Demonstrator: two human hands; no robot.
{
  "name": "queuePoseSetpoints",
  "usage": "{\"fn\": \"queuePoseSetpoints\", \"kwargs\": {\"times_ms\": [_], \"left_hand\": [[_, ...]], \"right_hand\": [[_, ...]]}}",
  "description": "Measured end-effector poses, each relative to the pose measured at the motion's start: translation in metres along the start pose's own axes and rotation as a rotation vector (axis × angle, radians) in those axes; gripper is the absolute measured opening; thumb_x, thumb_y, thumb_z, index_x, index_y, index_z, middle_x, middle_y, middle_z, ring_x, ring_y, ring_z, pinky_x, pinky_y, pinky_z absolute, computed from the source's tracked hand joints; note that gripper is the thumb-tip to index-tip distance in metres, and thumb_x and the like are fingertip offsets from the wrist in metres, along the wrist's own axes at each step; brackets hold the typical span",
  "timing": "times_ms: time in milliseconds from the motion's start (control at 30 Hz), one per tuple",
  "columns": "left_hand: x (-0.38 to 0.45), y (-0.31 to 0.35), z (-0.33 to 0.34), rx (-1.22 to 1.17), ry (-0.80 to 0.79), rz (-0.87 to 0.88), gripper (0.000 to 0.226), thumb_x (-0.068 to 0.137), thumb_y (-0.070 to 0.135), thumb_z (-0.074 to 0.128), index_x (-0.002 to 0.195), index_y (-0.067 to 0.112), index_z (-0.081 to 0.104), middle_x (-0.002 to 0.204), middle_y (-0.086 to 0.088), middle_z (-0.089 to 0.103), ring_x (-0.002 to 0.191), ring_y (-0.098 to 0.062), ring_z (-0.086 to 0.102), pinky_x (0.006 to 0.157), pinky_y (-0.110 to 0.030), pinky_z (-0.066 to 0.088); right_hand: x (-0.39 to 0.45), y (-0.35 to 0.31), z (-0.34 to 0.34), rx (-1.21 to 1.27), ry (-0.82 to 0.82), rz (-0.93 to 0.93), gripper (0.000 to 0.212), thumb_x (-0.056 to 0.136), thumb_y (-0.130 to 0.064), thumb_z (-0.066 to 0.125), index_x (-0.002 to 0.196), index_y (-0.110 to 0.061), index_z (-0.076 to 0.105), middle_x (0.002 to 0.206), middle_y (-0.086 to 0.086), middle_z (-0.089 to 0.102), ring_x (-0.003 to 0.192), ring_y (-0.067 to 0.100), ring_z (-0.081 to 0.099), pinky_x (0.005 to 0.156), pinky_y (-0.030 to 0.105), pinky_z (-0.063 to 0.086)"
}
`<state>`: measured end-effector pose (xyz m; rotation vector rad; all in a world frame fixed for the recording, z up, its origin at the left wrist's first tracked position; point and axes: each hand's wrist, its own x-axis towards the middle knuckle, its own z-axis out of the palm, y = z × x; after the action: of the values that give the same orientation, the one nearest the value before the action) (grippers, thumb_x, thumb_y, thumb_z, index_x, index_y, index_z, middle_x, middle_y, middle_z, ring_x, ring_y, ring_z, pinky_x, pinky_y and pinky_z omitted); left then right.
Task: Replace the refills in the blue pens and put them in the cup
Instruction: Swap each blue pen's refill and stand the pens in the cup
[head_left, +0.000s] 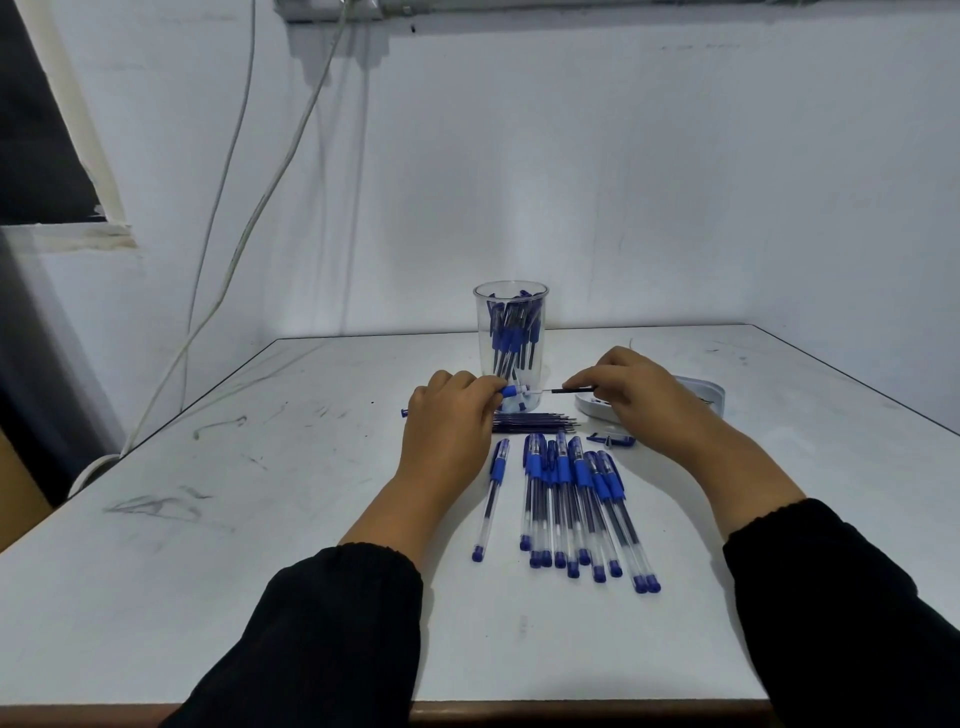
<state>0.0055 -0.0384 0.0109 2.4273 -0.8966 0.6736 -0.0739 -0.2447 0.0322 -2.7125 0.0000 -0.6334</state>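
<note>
Cables: white cables (228, 218) hang down the wall at the far left and pass behind the table edge.
Table: a white table (260, 545) with dark scuff marks on its left part.
Left hand: the left hand (449, 415) is curled around a pen barrel (511, 391); the fingers are closed on it, and only the blue and clear end shows beyond them.
Cup: a clear cup (510, 332) stands upright behind the two hands, with blue pens inside it.
Refill: a thin dark refill (569, 389) lies level between the hands, one end at the barrel opening.
Spare refills: a bundle of spare refills (535, 421) lies flat just below the hands.
Pens on table: a single pen (491, 499) lies alone, and a row of pens (576, 509) lies beside it, touching each other.
Right hand: the right hand (636, 395) pinches the refill with closed fingertips.
Small parts: blue pieces (610, 440) lie under the right wrist.
Dish: a white dish (701, 397) sits partly hidden behind the right hand.
</note>
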Motion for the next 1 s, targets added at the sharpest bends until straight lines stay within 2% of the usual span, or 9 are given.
{"fn": "queuePoseSetpoints", "kwargs": {"times_ms": [167, 633, 833, 1000], "left_hand": [[0.0004, -0.0022, 0.0008, -0.008, 0.024, 0.026, 0.031, 0.1, 0.027, 0.04, 0.126, 0.025, 0.057, 0.113, 0.003, 0.062, 0.105, -0.017, 0.046, 0.087, -0.029, 0.03], [0.0004, -0.0027, 0.0017, -0.02, 0.037, 0.044, 0.031, 0.1, 0.027, 0.041, 0.126, 0.024, 0.058, 0.114, 0.002, 0.063, 0.105, -0.018, 0.048, 0.087, -0.03, 0.032], [-0.0006, 0.0001, 0.001, -0.03, 0.04, 0.061, 0.032, 0.1, 0.028, 0.04, 0.126, 0.023, 0.058, 0.114, 0.002, 0.063, 0.105, -0.018, 0.048, 0.088, -0.03, 0.032], [-0.0004, -0.0032, 0.0018, -0.028, 0.06, 0.058, 0.03, 0.1, 0.027, 0.042, 0.124, 0.023, 0.059, 0.111, 0.001, 0.064, 0.103, -0.019, 0.049, 0.086, -0.03, 0.031]], "right_hand": [[-0.0001, -0.0004, -0.0011, 0.009, 0.007, 0.014, 0.044, 0.096, 0.002, 0.045, 0.117, -0.029, 0.068, 0.103, 0.0, 0.053, 0.098, 0.018, 0.057, 0.089, 0.04, 0.049], [-0.0014, -0.0026, -0.002, 0.002, -0.005, 0.029, 0.043, 0.097, 0.001, 0.044, 0.117, -0.029, 0.068, 0.104, 0.0, 0.053, 0.098, 0.017, 0.056, 0.088, 0.038, 0.048], [-0.0012, -0.0045, 0.0012, -0.051, -0.027, -0.001, 0.043, 0.097, -0.002, 0.045, 0.117, -0.032, 0.067, 0.103, -0.003, 0.052, 0.093, 0.016, 0.054, 0.083, 0.039, 0.05], [-0.0003, -0.0034, -0.0015, -0.046, -0.006, 0.032, 0.04, 0.098, -0.003, 0.045, 0.119, -0.029, 0.067, 0.106, -0.001, 0.053, 0.098, 0.017, 0.054, 0.087, 0.039, 0.049]]}}
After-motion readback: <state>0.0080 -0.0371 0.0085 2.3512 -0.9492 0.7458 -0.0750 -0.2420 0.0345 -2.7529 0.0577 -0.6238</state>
